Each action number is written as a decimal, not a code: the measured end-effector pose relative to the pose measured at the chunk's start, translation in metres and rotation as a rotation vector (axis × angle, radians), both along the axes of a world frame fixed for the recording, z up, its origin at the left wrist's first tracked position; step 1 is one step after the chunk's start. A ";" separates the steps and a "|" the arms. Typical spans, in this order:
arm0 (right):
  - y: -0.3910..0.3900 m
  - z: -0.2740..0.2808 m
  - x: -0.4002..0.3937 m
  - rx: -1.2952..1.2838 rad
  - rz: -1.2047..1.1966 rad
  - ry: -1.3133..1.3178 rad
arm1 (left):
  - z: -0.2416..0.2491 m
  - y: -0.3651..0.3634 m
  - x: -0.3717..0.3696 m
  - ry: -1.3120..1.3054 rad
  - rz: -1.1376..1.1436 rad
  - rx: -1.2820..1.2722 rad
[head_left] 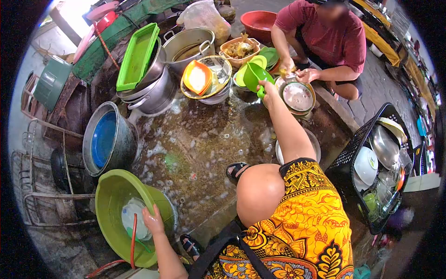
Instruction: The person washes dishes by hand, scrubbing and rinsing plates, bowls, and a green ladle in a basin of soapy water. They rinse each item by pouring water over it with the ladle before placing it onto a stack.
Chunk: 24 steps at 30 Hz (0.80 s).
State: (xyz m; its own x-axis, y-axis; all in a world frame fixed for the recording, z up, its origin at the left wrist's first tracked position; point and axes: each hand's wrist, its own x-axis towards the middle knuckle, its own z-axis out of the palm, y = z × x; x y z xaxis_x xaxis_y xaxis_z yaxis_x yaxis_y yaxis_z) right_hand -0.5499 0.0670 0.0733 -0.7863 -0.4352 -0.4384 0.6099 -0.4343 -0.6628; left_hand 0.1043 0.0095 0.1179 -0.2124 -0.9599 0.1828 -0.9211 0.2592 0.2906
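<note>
My right hand [268,90] is closed on the handle of a bright green plastic dipper [255,76], held out beside stacked bowls and plates. The dipper is tilted, and its contents cannot be made out. At lower left, my left hand [153,220] grips the rim of a large olive-green basin [106,204], which leans to one side. Inside that basin a whitish round item [133,217] shows, and a red hose [134,239] hangs over its near edge. Close to the dipper, a co-worker's hands [297,73] are above a soapy bowl [298,96], holding something yellowish.
Metal pots [188,46], a green tray [138,56] and a wash bowl with orange dishes [197,78] stand at the back. A black crate [341,160] of dishes is at right, a grey tub [125,144] at left. The wet floor [200,139] has suds.
</note>
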 end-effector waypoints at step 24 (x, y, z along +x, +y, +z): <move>0.050 0.009 0.051 -0.221 0.358 -0.227 | 0.004 -0.001 0.000 0.037 0.041 0.012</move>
State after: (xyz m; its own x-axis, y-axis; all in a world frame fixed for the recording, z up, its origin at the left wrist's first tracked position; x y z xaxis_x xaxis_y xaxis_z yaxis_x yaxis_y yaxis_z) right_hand -0.4994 0.1172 0.0821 -0.4655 -0.7632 -0.4483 0.8654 -0.2861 -0.4115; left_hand 0.1044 0.0086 0.1222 -0.1662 -0.9699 0.1780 -0.9194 0.2177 0.3277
